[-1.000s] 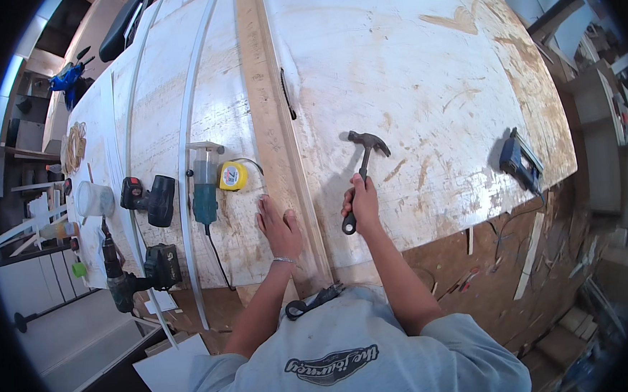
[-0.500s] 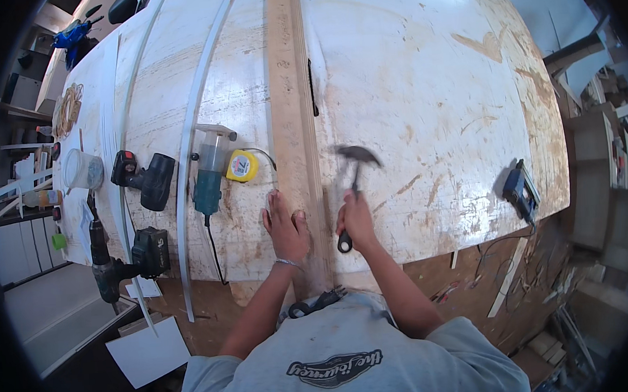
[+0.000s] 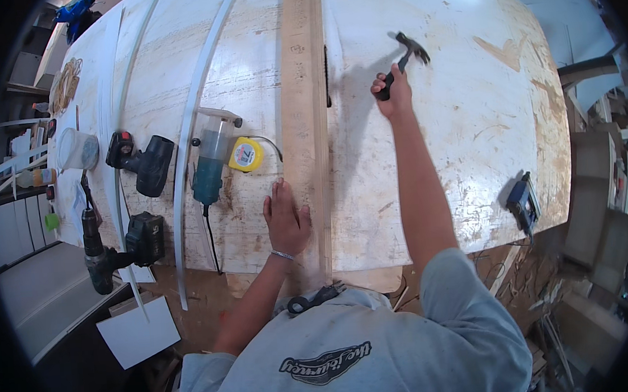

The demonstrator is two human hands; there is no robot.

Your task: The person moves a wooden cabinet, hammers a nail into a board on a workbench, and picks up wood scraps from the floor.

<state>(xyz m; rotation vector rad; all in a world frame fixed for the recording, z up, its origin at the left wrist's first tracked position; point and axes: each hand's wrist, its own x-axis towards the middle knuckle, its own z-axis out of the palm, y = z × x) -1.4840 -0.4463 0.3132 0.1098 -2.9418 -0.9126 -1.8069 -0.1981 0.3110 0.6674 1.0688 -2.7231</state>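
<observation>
A long wooden board (image 3: 302, 89) runs away from me down the middle of the worktable. My left hand (image 3: 287, 219) lies flat on its near end, fingers stretched out. Beyond and to the right, my right hand (image 3: 394, 90) is wrapped round the dark handle of a claw hammer (image 3: 411, 46), held up over the table with its head pointing away from me. A yellow tape measure (image 3: 245, 154) sits left of the board, just past my left fingertips. Beside it lies a teal trim router (image 3: 210, 166) with a clear base and a black cord.
Long white strips (image 3: 194, 95) stretch along the left of the white worktable (image 3: 456, 166). Two cordless drills, a black one (image 3: 152, 166) and a dark green one (image 3: 102, 263), lie there near a clear tub (image 3: 77, 149). A blue-black power tool (image 3: 523, 203) rests at the right edge.
My right hand has carried the hammer away from me and to the right, off the board's near part. My left hand stays flat on the board.
</observation>
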